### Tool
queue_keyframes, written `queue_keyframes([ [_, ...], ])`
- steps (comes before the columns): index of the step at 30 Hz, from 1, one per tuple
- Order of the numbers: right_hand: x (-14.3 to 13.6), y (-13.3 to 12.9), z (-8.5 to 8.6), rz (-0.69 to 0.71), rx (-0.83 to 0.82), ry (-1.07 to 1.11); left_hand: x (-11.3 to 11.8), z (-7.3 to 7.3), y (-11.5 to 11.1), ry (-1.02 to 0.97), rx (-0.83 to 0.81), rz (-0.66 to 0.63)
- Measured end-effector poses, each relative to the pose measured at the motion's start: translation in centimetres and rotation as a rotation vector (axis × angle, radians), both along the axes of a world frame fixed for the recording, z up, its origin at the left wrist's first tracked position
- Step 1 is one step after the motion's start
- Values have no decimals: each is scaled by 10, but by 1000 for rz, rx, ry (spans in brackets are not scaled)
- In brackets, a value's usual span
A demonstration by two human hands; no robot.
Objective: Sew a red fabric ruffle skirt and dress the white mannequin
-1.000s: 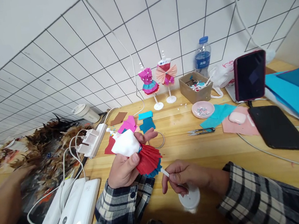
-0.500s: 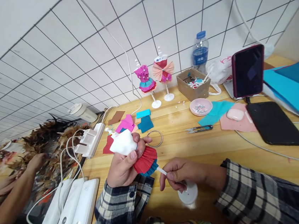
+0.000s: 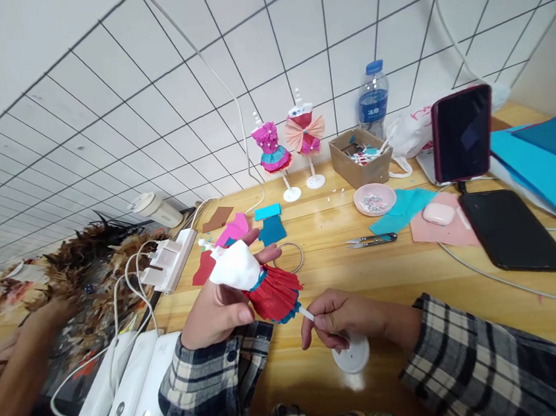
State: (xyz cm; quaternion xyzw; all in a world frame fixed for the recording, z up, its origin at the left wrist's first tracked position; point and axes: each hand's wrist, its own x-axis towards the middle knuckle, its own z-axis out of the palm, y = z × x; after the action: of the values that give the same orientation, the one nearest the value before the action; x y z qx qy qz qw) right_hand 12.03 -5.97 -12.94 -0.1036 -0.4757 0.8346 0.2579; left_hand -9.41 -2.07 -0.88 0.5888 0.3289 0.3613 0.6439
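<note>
A miniature dress form is tilted between my hands, its white bodice to the upper left. It wears a pleated red crepe-paper skirt with blue paper at the waist and hem. My right hand pinches its thin white stem, just above the round white base. Behind the bodice, my left hand is open, fingers stretched out and thumb lifted off the skirt. Its fingers are partly hidden by the form, so contact there is unclear.
Two dressed forms stand by the wall, near a box of scraps and a pink bead dish. Thread snips, paper pieces and phones lie around. Left are power banks and another person's arms over feathers.
My left thumb and fingers have loosened from around the waist and spread apart, uncovering the blue band and more red skirt. The form has shifted slightly right; my right hand keeps the stem.
</note>
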Motion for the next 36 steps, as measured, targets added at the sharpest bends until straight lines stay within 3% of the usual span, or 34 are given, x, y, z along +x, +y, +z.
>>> queue_keyframes([
  [13,-1,-3,4,34,-10,11,4,7,3,42,180,-1],
  [26,-2,-2,-1,9,58,-58,12,4,6,-2,113,32],
  [28,-2,-1,-3,-56,127,-121,11,3,7,23,112,45],
  [33,1,1,3,-489,568,-607,17,3,6,141,88,269],
  [36,2,-1,11,-594,756,-847,20,4,7,169,50,309],
])
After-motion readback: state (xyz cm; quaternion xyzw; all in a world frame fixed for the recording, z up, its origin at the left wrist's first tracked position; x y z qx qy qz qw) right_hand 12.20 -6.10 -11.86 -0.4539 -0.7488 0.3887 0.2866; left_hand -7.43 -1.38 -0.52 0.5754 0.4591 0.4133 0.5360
